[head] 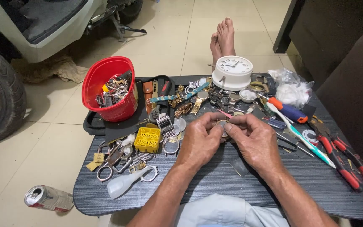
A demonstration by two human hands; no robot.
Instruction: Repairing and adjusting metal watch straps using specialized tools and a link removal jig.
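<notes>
Left hand point(198, 141) and right hand point(255, 143) meeting at centre of dark table point(215, 185), fingertips of both pinched on a small round watch case point(222, 125), mostly hidden between them. At 10 o'clock from the hands, red bucket point(106, 90) full of metal parts. At 9 o'clock, yellow plastic grid box point(147, 139). At 12 o'clock, white alarm clock point(232, 72). At 3 o'clock, toothbrush point(301, 136) and red-handled pliers point(345, 162). At 8 o'clock, drink can point(47, 197) lying on floor.
</notes>
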